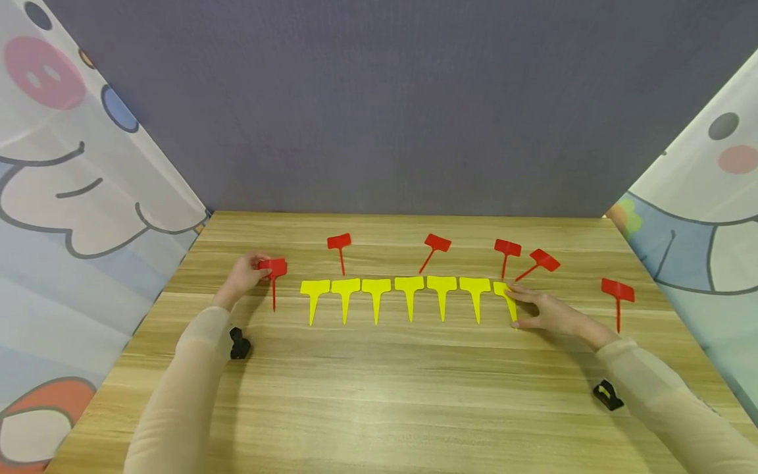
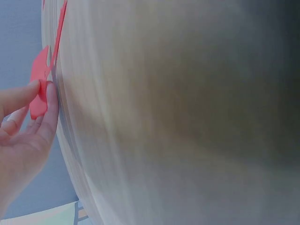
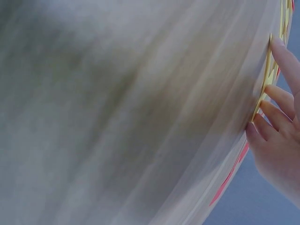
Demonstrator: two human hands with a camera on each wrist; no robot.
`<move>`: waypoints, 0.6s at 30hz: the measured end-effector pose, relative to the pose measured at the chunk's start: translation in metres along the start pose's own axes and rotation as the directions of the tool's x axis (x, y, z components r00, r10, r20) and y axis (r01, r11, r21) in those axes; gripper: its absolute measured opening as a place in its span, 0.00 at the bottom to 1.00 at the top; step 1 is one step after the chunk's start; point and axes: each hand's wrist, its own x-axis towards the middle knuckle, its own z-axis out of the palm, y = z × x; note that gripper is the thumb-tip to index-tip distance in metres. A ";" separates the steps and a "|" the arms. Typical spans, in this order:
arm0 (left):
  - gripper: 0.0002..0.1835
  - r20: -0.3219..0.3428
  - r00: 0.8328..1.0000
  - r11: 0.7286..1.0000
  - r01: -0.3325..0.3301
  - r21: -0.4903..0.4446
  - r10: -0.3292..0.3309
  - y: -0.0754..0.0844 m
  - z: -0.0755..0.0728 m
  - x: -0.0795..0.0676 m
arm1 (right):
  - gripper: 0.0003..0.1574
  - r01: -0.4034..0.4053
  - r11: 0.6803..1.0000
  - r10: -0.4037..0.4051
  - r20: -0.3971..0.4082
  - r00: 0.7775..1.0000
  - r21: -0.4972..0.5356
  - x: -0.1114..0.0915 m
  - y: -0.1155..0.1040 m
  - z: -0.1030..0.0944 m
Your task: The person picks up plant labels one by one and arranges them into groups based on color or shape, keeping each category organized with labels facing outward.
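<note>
At the left of the table, my left hand (image 1: 241, 278) pinches the head of a red T-shaped plant label (image 1: 276, 266) between thumb and fingers. Its thin stem points toward me; the left wrist view shows the thumb pressed on the red head (image 2: 39, 70). My right hand (image 1: 551, 313) holds a yellow T-shaped plant label (image 1: 502, 289) at the right end of a row, thumb by its pointed tip and fingers at its head, which they partly cover. Several more yellow plant labels (image 1: 410, 284) lie side by side to its left, tips toward me.
Behind the row lie several loose red plant labels (image 1: 339, 241) at differing angles. Another red label (image 1: 618, 290) lies right of my right hand. Small black objects (image 1: 239, 345) sit near each forearm. A grey panel (image 1: 408, 131) backs the wooden table (image 1: 379, 401); cartoon-printed curtains flank it.
</note>
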 end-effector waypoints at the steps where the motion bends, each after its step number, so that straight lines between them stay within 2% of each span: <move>1: 0.16 0.005 1.000 1.000 0.003 -0.018 -0.003 0.000 0.000 -0.001 | 0.48 0.001 1.000 -0.001 0.000 1.000 0.001 0.000 0.000 0.000; 9: 0.16 0.048 0.998 0.992 0.057 -0.110 -0.051 -0.002 -0.004 -0.006 | 0.47 0.000 1.000 0.000 -0.002 1.000 -0.001 -0.001 -0.002 -0.001; 18: 0.17 0.116 0.991 0.974 0.091 -0.209 -0.067 0.004 -0.007 -0.014 | 0.47 0.010 1.000 -0.010 -0.012 1.000 -0.006 -0.001 -0.003 0.000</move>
